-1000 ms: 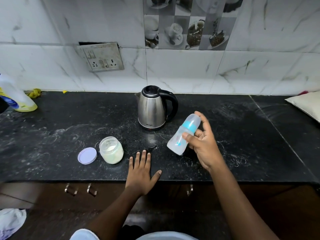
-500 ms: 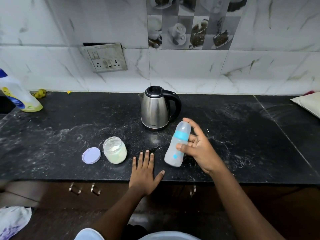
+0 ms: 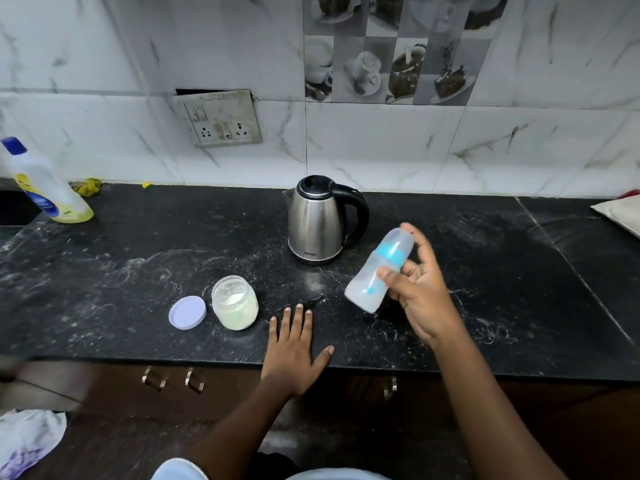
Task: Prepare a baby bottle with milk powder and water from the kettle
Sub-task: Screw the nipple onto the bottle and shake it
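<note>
My right hand (image 3: 420, 292) grips a capped baby bottle (image 3: 375, 271) with a blue collar, tilted with its top up to the right, above the black counter (image 3: 138, 271). The bottle looks milky inside. A steel kettle (image 3: 317, 223) with a black lid and handle stands just behind it, lid closed. An open glass jar of milk powder (image 3: 235, 303) sits left of centre, its lilac lid (image 3: 187, 312) lying flat beside it. My left hand (image 3: 294, 344) rests flat on the counter's front edge, fingers spread, holding nothing.
A yellow detergent bottle (image 3: 45, 188) with a blue cap stands at the far left by the wall. A socket plate (image 3: 221, 119) is on the tiled wall. A cream cushion (image 3: 621, 213) lies at the right edge. Drawer handles (image 3: 173, 379) sit below the counter.
The bottle in my right hand has swung from tilted to nearly upright and back to tilted, shifting slightly right. My left hand has stayed flat on the counter.
</note>
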Available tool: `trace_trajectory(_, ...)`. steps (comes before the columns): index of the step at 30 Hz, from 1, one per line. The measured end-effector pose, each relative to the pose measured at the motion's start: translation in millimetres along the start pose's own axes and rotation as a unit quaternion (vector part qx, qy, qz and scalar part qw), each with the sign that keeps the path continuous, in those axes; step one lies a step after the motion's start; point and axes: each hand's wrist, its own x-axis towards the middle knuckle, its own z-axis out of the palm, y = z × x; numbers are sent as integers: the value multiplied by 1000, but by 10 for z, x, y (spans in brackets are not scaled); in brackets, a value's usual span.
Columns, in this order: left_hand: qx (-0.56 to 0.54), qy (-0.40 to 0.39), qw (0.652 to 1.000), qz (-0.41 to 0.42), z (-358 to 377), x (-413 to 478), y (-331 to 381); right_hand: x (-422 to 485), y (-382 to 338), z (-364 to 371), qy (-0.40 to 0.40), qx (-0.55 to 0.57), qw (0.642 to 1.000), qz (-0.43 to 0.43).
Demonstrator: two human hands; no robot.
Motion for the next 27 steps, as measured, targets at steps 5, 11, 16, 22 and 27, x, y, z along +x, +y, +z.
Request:
trace_trajectory(5,3,-5,1000,0,-5,-10,-4,-46,55,-25,-31,-35,999,16)
trace_trajectory(11,4,-5,1000,2,-6,-4,-1,-34,66,-126,30,-16,999,14)
trace_trajectory(16,5,-7,1000,1,-24,-10,-2,-131,199,-93,-23,-68,997,28)
trace_trajectory(22,1,-8,1000,3,-42,-13,4,-107,500,-21,-41,-198,979,0)
trace_trajectory(27,2,-7,1000,3,-49,-15,9,-7,812,-18,-24,-337,939,-57)
